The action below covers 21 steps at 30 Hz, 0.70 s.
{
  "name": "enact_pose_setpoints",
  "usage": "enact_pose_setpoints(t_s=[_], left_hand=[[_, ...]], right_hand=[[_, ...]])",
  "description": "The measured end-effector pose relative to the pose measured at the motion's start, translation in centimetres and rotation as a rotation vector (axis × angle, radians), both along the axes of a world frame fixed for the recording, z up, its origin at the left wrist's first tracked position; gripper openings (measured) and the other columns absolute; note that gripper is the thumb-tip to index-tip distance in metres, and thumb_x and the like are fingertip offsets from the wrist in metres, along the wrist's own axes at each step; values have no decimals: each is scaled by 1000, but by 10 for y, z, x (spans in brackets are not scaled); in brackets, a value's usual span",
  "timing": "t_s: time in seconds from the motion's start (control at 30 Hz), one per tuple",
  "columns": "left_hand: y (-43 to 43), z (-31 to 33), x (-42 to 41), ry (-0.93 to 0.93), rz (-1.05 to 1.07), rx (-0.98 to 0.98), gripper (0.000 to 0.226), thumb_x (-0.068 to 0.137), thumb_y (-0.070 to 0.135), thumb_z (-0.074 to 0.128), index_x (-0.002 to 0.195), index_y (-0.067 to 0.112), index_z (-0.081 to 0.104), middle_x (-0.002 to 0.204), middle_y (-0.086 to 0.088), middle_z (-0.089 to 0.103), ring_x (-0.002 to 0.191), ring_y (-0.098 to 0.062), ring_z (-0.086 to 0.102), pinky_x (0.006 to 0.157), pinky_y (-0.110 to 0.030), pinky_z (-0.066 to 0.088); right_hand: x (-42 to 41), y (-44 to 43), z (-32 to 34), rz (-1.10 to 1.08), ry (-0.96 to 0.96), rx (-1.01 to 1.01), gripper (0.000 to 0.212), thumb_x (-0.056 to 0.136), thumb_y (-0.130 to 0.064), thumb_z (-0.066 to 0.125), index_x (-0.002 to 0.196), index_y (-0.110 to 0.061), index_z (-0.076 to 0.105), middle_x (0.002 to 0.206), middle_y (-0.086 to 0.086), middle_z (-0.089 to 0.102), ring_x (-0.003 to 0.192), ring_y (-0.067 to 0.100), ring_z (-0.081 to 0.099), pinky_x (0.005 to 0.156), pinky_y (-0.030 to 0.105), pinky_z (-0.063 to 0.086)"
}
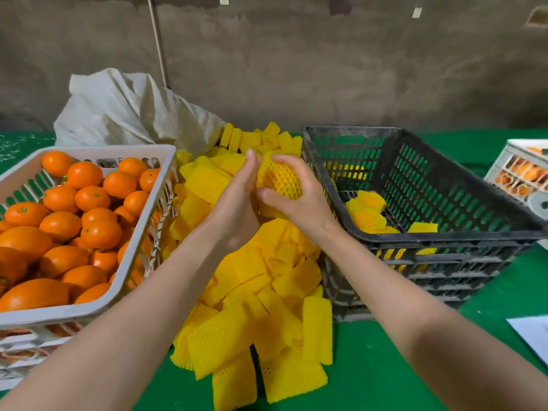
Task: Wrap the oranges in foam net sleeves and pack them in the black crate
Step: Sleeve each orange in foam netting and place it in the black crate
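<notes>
The right hand's [299, 203] grip closes round a netted orange [277, 177]; the left hand [237, 206] braces it flat-fingered, likely seating the sleeve [290, 189].

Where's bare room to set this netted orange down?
Black crate floor, beyond its few wrapped oranges, is bare and nearest the netted orange. Also bare: green table between sleeve pile and white paper. Crowded: white crate of oranges, gap between crates.
</notes>
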<state>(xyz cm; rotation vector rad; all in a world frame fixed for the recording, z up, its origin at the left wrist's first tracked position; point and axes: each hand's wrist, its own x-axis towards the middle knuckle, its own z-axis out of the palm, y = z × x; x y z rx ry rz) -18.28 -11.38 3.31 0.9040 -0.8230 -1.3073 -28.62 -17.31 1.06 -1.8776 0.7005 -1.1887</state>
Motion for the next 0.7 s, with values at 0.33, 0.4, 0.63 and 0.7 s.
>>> enact_pose_setpoints(t_s=[0.33,0.4,0.63,0.7], left_hand=[[-65,-20,-70,-835,180,-205,33,99,2,43,131,3,51,128,-11,56,121,-29,52,98,-31,41],[-79,-26,-81,-1117,118,-279,28,96,2,49,121,2,61,124,-12,62,116,-25,56,90,-19,39],[-102,-39,-93,-1488,57,-303,23,94,11,56,112,15,69,113,-3,68,107,-22,47,88,-22,30],[-102,-41,-91,-1482,61,-296,24,94,12,56,114,14,68,113,-3,67,107,-21,46,87,-24,32]], right_hand=[[-87,-110,24,-394,123,56,46,68,-22,77,109,-31,59,108,-5,57,101,13,53,85,27,45],[-101,-142,17,-469,454,28,45,66,-29,77,108,-33,59,114,-2,59,108,19,54,88,30,43],[-89,-194,-34,24,1703,-169,64,73,-38,75,129,-19,49,128,11,50,119,32,46,97,43,44],[-85,-193,-48,124,1778,-141,69,76,-41,73,133,-14,46,129,9,53,116,30,50,101,42,42]])
